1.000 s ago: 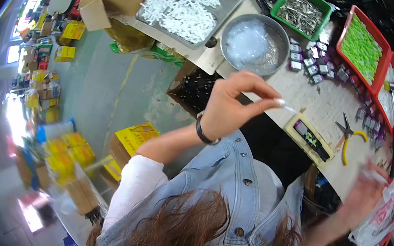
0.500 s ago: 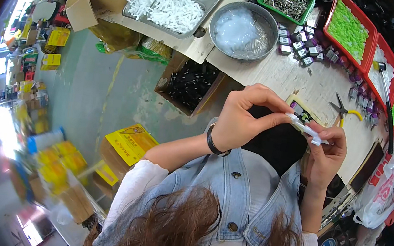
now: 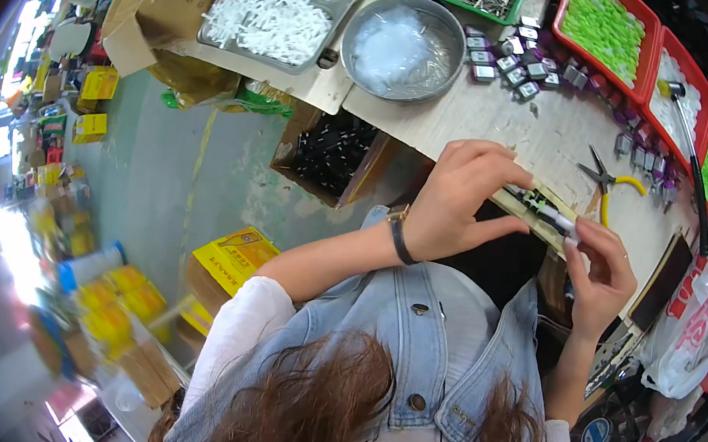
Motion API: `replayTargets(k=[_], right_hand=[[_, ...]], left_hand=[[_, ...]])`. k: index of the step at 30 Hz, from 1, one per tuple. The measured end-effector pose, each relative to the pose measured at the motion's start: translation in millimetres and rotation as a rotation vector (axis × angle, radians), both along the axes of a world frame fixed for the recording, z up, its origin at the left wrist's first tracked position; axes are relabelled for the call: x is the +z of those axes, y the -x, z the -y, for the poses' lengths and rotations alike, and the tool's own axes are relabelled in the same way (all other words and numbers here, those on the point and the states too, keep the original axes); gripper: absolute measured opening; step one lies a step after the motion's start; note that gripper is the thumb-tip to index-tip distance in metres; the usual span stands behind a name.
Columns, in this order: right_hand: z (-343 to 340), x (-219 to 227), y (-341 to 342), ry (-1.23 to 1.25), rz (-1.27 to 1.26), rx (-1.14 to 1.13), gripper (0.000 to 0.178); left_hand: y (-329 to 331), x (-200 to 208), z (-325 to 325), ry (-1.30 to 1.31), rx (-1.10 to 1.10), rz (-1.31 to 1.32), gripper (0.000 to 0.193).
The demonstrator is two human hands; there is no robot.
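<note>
My left hand (image 3: 460, 206) is open around the left end of a narrow cream-coloured fixture (image 3: 549, 235), thumb and fingers apart on either side. Small black and green parts (image 3: 536, 203) lie in the fixture's slot. My right hand (image 3: 602, 274) pinches a slim white plastic part (image 3: 559, 218) between thumb and fingertips, over the fixture's right end. The part's left end meets the black and green pieces; whether it is joined to them I cannot tell. Just beyond the fixture lie pliers (image 3: 604, 178) with yellow handles, jaws spread.
At the back stand a metal tray (image 3: 342, 9) of white plastic pieces, a round pan (image 3: 357, 73), a green bin (image 3: 477, 10) of metal pins and red bins (image 3: 648, 105). Small purple-and-silver blocks (image 3: 508, 63) lie scattered. A black-handled tool (image 3: 699, 206) leans rightward; a carton (image 3: 316, 183) stands below the bench.
Both hands have come down to the fixture with the white part. My left hand has let go of it and spread its fingers. The view has shifted slightly.
</note>
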State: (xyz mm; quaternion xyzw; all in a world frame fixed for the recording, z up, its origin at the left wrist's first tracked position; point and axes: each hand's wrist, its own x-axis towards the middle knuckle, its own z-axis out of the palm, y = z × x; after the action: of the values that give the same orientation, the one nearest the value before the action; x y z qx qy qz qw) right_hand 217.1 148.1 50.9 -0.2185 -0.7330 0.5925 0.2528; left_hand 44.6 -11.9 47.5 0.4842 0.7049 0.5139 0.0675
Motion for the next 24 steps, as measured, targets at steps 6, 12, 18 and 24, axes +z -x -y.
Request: replayTargets(k=[6,12,18,24], right_hand=[[-6.1,-28.8,-10.4,0.023,0.073,-0.099,0.028],[-7.6,-24.5,-10.7,-0.243,0.125,-0.015,0.028],[-1.6,-14.8,-7.9,-0.414,0.208,-0.037,0.03],[2.3,-17.9,-5.7,-0.194,0.294,-0.118,0.024]], left_hand=[[0.5,-19.3,-28.1,0.092,-0.034,-0.153,0.027],[-1.2,-14.4,-35.8,0.12,-0.037,-0.18,0.029],[6.2,-21.6,-35.7,0.139,-0.276,-0.438,0.027],[9.0,-16.7,-37.1,0.165,-0.38,-0.554,0.027]])
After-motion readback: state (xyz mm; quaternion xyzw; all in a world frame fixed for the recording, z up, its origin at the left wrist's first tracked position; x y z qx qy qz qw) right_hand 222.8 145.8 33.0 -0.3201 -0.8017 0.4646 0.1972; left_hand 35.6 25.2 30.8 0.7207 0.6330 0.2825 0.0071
